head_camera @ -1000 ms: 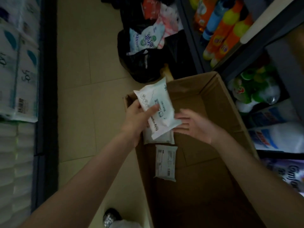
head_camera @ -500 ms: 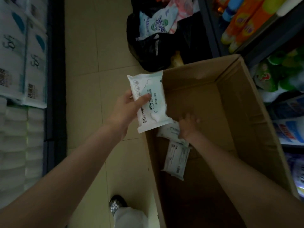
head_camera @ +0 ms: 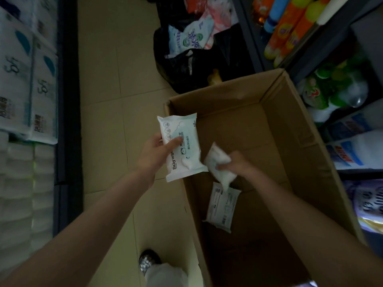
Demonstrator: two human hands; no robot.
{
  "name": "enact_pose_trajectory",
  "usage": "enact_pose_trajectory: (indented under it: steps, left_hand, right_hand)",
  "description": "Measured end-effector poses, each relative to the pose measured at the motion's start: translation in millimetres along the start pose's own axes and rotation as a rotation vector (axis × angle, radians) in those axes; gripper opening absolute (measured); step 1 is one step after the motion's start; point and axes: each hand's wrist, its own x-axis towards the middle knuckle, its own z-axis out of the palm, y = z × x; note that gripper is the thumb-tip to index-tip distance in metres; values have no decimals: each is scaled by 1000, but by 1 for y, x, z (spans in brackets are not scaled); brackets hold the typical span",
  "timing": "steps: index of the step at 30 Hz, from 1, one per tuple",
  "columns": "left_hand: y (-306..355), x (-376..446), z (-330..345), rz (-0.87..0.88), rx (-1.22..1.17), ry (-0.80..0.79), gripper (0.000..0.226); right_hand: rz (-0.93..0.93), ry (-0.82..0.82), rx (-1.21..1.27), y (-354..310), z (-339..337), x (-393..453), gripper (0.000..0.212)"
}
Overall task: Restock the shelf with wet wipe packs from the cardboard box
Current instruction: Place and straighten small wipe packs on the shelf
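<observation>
A large open cardboard box (head_camera: 288, 129) stands on the floor in the aisle. My left hand (head_camera: 154, 155) holds a white baby wipe pack (head_camera: 182, 146) face up over the box's left wall. My right hand (head_camera: 238, 163) is inside the box, gripping a second white wipe pack (head_camera: 219, 165) lifted off the bottom and tilted. A third pack (head_camera: 223, 207) lies label side up on the box floor just below it.
Shelves of white tissue packs (head_camera: 24, 83) line the left side. On the right, a dark shelf (head_camera: 323, 44) carries orange bottles and bagged goods. A black bag with packs (head_camera: 194, 50) sits beyond the box. My shoe (head_camera: 148, 261) is on the tile floor.
My right hand went down into the box, closed on a second pack and raised it. My left hand kept its pack and shifted slightly left, over the box edge.
</observation>
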Motion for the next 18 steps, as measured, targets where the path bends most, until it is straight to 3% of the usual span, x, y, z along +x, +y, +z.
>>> enact_pose_trajectory:
  steps: [3,6,9,12,18]
  left_hand:
    - [0,-5,3,-38,-62,-27,23]
    - [0,-10,14,-43,-172,-111,18]
    - [-2,-15,28,-51,-222,-177,30]
    - [-8,-18,29,-62,-235,-215,37]
    - [-14,-20,16,58,-102,-251,51]
  right_hand:
    - [-90,57,594,-20,-48,-38,26]
    - [-308,-183,892,-45,-74,-84,19]
    - [-371,-214,707,-55,-53,-99,15]
    - [-368,-205,686,-57,-33,-100,13]
    - [-433,-203,491,-59,-11,-98,22]
